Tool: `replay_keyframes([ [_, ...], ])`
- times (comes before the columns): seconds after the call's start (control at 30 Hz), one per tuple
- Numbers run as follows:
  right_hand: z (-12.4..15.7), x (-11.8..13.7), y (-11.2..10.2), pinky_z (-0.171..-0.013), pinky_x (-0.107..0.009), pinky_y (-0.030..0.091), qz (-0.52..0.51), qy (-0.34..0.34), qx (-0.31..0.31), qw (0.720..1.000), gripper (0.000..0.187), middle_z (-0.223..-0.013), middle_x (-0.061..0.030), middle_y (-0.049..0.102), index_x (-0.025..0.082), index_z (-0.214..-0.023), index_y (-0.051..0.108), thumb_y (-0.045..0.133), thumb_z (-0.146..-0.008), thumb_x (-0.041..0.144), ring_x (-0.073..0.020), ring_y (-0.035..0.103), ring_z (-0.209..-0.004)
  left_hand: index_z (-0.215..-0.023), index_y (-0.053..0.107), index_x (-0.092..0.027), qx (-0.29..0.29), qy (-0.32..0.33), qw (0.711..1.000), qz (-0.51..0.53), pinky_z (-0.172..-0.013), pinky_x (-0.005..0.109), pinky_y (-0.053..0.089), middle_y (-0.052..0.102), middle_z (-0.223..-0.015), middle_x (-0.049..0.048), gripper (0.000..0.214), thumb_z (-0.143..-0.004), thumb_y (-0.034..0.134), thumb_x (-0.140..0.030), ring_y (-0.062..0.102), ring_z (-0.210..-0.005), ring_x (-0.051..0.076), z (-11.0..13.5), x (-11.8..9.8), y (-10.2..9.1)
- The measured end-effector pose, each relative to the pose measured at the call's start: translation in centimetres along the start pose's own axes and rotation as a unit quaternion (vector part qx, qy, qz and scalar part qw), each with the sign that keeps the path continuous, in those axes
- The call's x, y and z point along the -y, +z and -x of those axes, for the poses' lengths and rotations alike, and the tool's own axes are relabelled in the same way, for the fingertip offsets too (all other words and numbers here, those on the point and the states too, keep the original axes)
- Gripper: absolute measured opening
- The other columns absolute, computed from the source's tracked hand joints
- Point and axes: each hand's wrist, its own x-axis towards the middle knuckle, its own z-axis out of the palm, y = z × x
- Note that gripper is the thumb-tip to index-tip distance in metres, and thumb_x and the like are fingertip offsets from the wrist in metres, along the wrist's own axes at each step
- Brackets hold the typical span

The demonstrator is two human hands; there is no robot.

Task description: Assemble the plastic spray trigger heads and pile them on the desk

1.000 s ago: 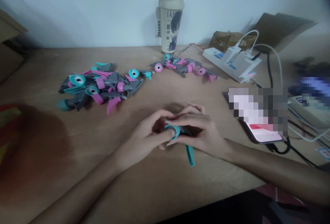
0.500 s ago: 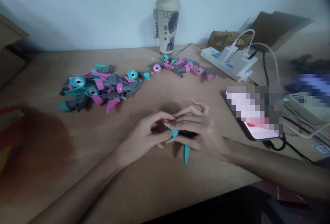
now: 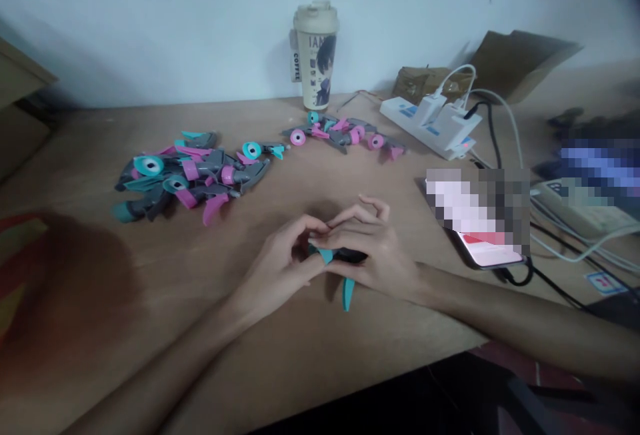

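Observation:
Both hands meet over the wooden table around one small grey and teal plastic piece (image 3: 349,293), which has a teal ring and a teal fin pointing down. My left hand (image 3: 283,255) pinches the teal ring end between thumb and fingers. Wrapped round the dark body is my right hand (image 3: 377,248), its fingertips touching those of the left. Most of the piece is hidden by the fingers. To the left lies a pile of similar grey, teal and pink plastic pieces (image 3: 200,171), some with round eye-like ends. Several more such pieces (image 3: 345,131) lie in a loose row farther back.
A lidded coffee cup (image 3: 317,55) stands against the wall. At the right are a white power strip (image 3: 425,128) with plugs, a phone (image 3: 493,248) with a cable, and a cardboard box (image 3: 425,81). A blurred red and yellow thing (image 3: 20,268) is at the left edge.
The whole view has shifted, so things appear slightly lower at the back and farther left. Both hands keep nearly the same grip on the grey and teal plastic piece.

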Motion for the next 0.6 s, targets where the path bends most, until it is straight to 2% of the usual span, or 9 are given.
replay_keyframes([
  [0.2, 0.30, -0.01, 0.20, -0.103, -0.041, 0.016, 0.019, 0.007, -0.002, 1.000, 0.015, -0.092, 0.0065, 0.071, 0.031, -0.095, 0.065, 0.064, -0.080, 0.031, -0.0144, 0.058, -0.098, -0.101, 0.055, -0.018, -0.013, 0.004, 1.000, 0.014, -0.047, 0.018, 0.048, 0.055, -0.084, 0.0007, 0.024, -0.078, 0.053, -0.027, 0.051, -0.061, 0.009, 0.11, 0.47, 0.30],
  [0.47, 0.25, 0.18, 0.14, -0.103, -0.041, 0.015, 0.026, 0.005, -0.011, 1.000, 0.009, -0.092, 0.0060, 0.071, 0.029, -0.090, 0.064, 0.062, -0.082, 0.032, -0.0151, 0.058, -0.100, -0.102, 0.058, -0.022, -0.030, 0.011, 0.999, 0.030, -0.048, 0.016, 0.049, 0.056, -0.084, -0.0002, 0.022, -0.083, 0.047, -0.023, 0.054, -0.071, 0.011, 0.07, 0.90, 0.58],
  [0.6, 0.32, 0.34, 0.23, -0.103, -0.042, 0.015, 0.050, 0.006, -0.026, 0.998, 0.011, -0.091, 0.0049, 0.071, 0.029, -0.093, 0.065, 0.060, -0.084, 0.030, -0.0157, 0.058, -0.099, -0.105, 0.054, -0.021, -0.032, 0.003, 0.998, 0.056, -0.048, 0.017, 0.050, 0.058, -0.093, 0.0022, 0.026, -0.081, 0.053, -0.029, 0.057, -0.077, 0.014, 0.07, 0.97, 0.55],
])
